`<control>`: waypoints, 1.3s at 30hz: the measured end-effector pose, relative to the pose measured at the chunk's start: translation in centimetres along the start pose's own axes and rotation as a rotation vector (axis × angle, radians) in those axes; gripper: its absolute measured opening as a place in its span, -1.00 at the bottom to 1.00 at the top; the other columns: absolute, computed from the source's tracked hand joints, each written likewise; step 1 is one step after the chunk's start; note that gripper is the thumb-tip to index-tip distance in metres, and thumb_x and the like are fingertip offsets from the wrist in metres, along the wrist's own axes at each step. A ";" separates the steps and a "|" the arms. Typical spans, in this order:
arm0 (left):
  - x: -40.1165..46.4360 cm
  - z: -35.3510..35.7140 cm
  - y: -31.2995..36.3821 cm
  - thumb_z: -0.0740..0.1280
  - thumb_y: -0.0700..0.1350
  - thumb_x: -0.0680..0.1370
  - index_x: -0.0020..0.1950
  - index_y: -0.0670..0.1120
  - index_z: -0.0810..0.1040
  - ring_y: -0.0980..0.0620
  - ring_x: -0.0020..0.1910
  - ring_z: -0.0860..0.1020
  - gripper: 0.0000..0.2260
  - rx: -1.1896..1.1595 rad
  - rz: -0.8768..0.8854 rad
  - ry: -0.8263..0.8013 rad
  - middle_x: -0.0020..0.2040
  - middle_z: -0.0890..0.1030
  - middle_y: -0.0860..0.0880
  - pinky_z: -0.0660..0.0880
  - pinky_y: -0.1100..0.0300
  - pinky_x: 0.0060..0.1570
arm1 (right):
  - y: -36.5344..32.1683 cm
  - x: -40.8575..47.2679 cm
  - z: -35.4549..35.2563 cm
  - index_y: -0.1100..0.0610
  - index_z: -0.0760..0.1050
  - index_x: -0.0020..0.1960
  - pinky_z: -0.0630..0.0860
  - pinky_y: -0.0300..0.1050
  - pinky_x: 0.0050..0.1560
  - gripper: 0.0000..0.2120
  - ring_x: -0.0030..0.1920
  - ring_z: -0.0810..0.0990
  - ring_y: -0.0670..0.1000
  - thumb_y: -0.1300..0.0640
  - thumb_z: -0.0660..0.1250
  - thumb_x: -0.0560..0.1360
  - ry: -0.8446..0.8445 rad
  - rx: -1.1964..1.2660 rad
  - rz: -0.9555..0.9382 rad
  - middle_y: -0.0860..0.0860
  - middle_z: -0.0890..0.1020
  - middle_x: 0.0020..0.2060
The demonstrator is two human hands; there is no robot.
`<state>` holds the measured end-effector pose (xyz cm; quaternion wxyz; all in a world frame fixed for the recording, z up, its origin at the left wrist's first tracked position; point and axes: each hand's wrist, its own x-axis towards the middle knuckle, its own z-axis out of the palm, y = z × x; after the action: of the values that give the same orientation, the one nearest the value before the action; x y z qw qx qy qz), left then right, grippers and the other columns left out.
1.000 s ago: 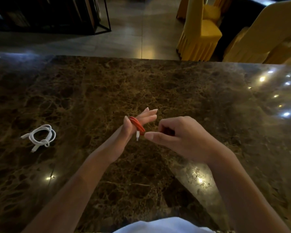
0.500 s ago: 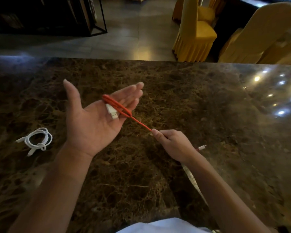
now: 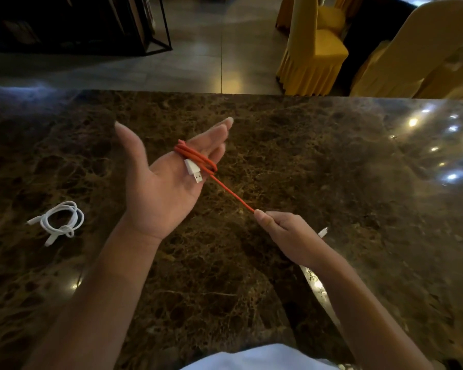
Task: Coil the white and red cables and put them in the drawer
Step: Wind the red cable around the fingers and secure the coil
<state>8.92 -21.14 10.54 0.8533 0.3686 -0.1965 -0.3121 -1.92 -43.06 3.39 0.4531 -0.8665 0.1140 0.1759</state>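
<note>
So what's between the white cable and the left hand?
Only bare marble table lies between the white cable and the left hand, as the head view shows.

Under both hands, the marble tabletop (image 3: 332, 161) is polished brown stone with pale veining, glossy enough to mirror ceiling lights. Around the left hand's (image 3: 161, 188) fingers, the red cable (image 3: 198, 160) looks matt and finely textured, ending in a smooth white plastic USB plug (image 3: 193, 170) with a metal tip. Left of that hand, the white cable (image 3: 60, 221) looks smooth. Beyond, yellow chair covers (image 3: 313, 49) are pleated cloth.
</note>
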 end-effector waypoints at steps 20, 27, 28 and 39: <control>-1.9 0.8 -9.2 -0.03 0.70 0.32 0.27 0.33 0.63 0.09 0.51 0.43 -0.21 0.802 -0.339 -0.008 0.40 0.59 0.17 0.31 -0.02 0.51 | -10.1 -4.5 -6.6 0.21 0.63 -0.03 0.42 -0.19 -0.34 -0.70 -0.45 0.47 -0.07 0.08 0.21 0.70 0.048 0.143 -0.600 -0.05 0.54 -0.44; -2.8 3.5 -8.7 -0.11 0.57 0.49 0.48 0.01 0.54 0.13 0.58 0.32 -0.11 0.745 -0.323 -0.246 0.54 0.44 0.24 0.25 -0.10 0.54 | -9.5 -0.8 -6.4 0.36 0.50 -0.12 0.27 -0.31 -0.49 -0.64 -0.54 0.31 -0.12 0.13 0.18 0.72 0.105 0.355 -0.524 -0.11 0.43 -0.53; -2.8 3.7 -8.7 -0.11 0.56 0.49 0.46 0.11 0.55 -0.03 0.55 0.38 -0.17 0.740 -0.312 -0.236 0.52 0.46 0.23 0.26 -0.26 0.54 | -9.1 -0.2 -6.4 0.40 0.48 -0.10 0.24 -0.27 -0.51 -0.61 -0.55 0.28 -0.10 0.08 0.20 0.71 0.123 0.420 -0.478 -0.10 0.42 -0.53; -1.2 -2.1 -11.6 -0.11 0.31 0.64 0.58 -0.05 0.36 0.01 0.30 0.57 -0.33 0.619 -0.432 0.094 0.28 0.61 -0.04 0.25 -0.35 0.52 | -9.8 -2.7 -4.1 0.24 0.58 -0.17 0.35 -0.33 -0.38 -0.73 -0.44 0.50 -0.11 0.18 0.30 0.68 0.151 -0.075 -0.763 -0.01 0.56 -0.39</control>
<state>4.74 -25.40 0.31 0.6242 0.6556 -0.1601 -0.3935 -0.07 -40.80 13.98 0.4442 -0.8731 -0.1901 -0.0653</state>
